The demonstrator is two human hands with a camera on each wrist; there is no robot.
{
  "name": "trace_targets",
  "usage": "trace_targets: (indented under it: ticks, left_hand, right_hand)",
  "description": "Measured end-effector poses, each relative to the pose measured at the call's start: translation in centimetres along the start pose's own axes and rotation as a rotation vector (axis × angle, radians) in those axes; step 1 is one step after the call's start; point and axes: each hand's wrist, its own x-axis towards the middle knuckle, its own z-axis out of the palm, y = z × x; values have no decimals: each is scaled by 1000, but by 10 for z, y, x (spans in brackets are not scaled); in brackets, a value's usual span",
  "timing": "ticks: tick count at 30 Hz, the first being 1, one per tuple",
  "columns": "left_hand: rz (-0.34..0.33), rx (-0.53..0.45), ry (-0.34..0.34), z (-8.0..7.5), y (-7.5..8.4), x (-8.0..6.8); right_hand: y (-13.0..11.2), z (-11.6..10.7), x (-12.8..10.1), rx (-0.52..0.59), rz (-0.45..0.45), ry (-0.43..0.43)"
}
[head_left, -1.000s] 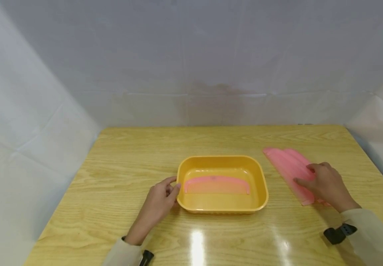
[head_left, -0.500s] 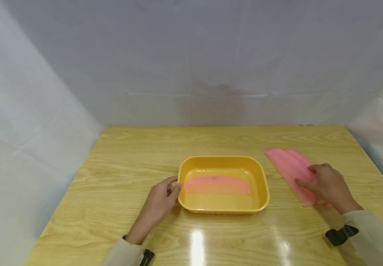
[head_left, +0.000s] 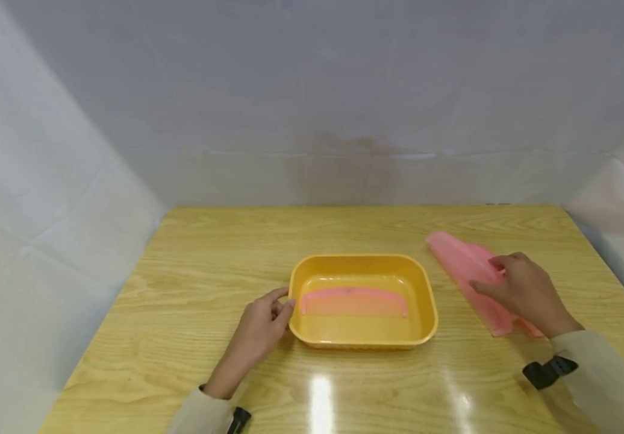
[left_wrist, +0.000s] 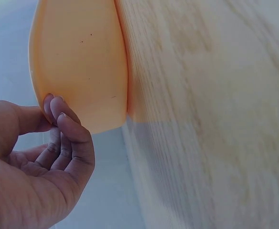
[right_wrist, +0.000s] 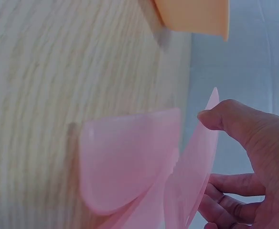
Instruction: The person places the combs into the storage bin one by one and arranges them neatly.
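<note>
A yellow plastic tray (head_left: 363, 345) stands mid-table with a pink comb (head_left: 352, 293) lying flat inside, its teeth toward the front. At the tray's left end, my left hand (head_left: 260, 322) pinches the rim between thumb and fingers, as the left wrist view confirms on the tray wall (left_wrist: 82, 62). To the right of the tray, my right hand (head_left: 526, 292) pinches another pink comb (right_wrist: 197, 162), raised on edge between thumb and fingers. Beneath and beside it, more pink combs (right_wrist: 125, 157) overlap on the table; the hand partly covers them in the head view.
The wooden table (head_left: 225, 241) runs back to a pale sheet (head_left: 236, 175), which also hangs at the left and right sides. Bare wood separates the tray from the pink combs.
My right hand has shifted slightly up and left, lifting the top comb so its far end rises off the others. The left hand and tray hold still.
</note>
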Motion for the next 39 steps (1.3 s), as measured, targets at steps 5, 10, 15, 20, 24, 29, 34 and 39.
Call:
trace_targets:
  ticks: [5,10,15,20,24,29,34,39]
  left_hand:
    - [7,-6,5,0,0,-1]
    - [6,-4,10,-1,0,0]
    - [6,4,9,0,0,1]
    - [2,-3,6,0,0,1]
    - [-7,-13,2,1,1,1]
    - [-12,-16,-1,1,1,0]
    - [-8,-11,0,1,1,-1]
    - [-11,-7,-2,0,2,0]
  right_hand:
    - [-13,-1,6,18,-49,13]
    - [-28,-2,14,7,-138,60]
    - [-42,-1,21,12,-181,66]
    - [-56,0,26,17,-190,43]
    - [-65,3,29,33,-193,14]
    - [-75,6,32,37,-202,-14]
    - [-86,10,35,31,-237,-30]
    - [-99,14,36,31,-261,-61]
